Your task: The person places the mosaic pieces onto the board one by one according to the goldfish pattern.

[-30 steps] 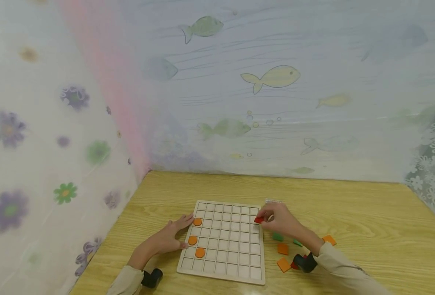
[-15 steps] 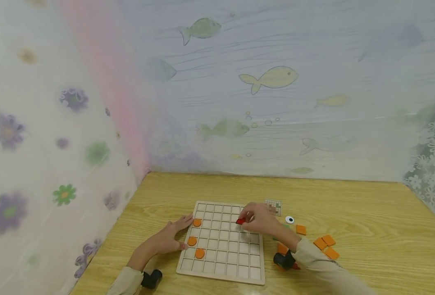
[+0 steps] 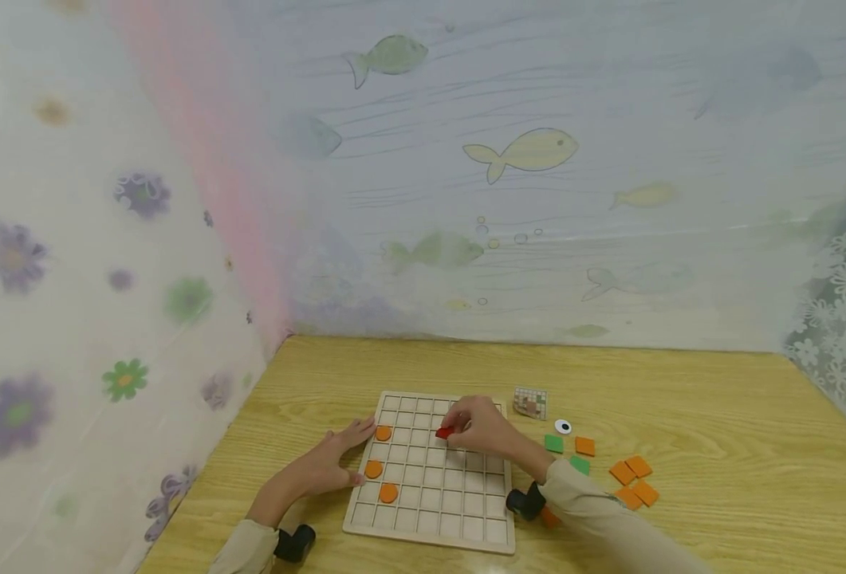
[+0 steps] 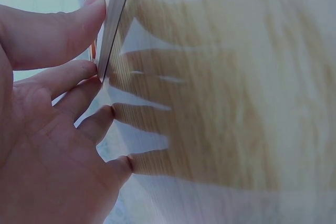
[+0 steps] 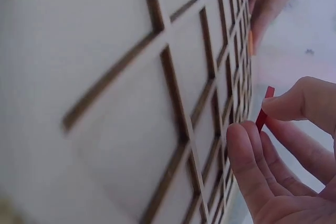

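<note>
A light wooden grid board (image 3: 451, 502) lies on the table, with three orange round pieces (image 3: 388, 493) in its left columns. My left hand (image 3: 329, 465) rests at the board's left edge, fingers spread. In the left wrist view its thumb (image 4: 79, 30) and fingertips touch the rim and the tabletop. Over the upper middle of the grid, my right hand (image 3: 490, 430) pinches a thin red tile (image 3: 443, 433) between thumb and fingers. The right wrist view shows this red tile (image 5: 265, 109) held on edge, just off the board's surface.
Right of the board lie green tiles (image 3: 554, 443), several orange square tiles (image 3: 639, 466) and a white eye disc (image 3: 563, 427). A small printed grid card (image 3: 531, 402) lies near the board's top right corner. Printed sheeting (image 3: 537, 319) rises behind the table.
My right hand has moved left with the red tile, from the board's right edge to the upper middle. The card, eye disc and more tiles have come into sight. My left hand stays put.
</note>
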### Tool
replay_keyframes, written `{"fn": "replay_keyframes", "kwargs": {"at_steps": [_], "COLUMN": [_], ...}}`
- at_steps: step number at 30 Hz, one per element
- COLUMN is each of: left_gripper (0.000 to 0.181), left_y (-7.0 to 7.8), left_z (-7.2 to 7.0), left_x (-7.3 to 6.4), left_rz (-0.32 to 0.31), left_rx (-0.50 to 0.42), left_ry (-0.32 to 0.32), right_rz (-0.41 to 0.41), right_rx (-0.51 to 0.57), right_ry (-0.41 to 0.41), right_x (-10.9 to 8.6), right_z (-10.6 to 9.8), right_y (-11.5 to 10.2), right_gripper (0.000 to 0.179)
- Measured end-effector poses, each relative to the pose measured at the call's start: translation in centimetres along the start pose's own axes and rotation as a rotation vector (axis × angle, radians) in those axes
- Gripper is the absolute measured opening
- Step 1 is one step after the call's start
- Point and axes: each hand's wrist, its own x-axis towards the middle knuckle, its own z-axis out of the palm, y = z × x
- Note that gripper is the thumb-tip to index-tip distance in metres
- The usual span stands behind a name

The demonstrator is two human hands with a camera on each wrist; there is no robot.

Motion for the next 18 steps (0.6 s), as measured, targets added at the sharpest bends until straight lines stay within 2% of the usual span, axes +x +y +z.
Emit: {"fn": "replay_keyframes", "kwargs": {"at_steps": [5,6,11,18], "left_gripper": [0.079,0.079,0.078,0.078], "left_y": [-0.1,-0.1,0.0,-0.2], "left_z": [0.0,0.0,0.0,-0.1], "left_x": [0.1,0.1,0.2,0.2], "left_rz": [-0.003,-0.005,-0.013,-0.014], "left_rx": [0.006,0.007,0.010,0.017], "left_ry": [0.000,0.000,0.005,-0.005], "right_rz": [-0.008,-0.007,-0.004,-0.028], "right_rx": [-0.006,-0.007,0.002,-0.086], "right_ry": [-0.016,-0.020,-0.036,-0.060], "right_x": [0.8,1.0,1.8,2.9], "right_z": [1.0,1.3,1.8,2.6], "right_y": [0.3,0.8,0.5,0.5], "right_gripper": [0.010,0.011,0.011,0.010]}}
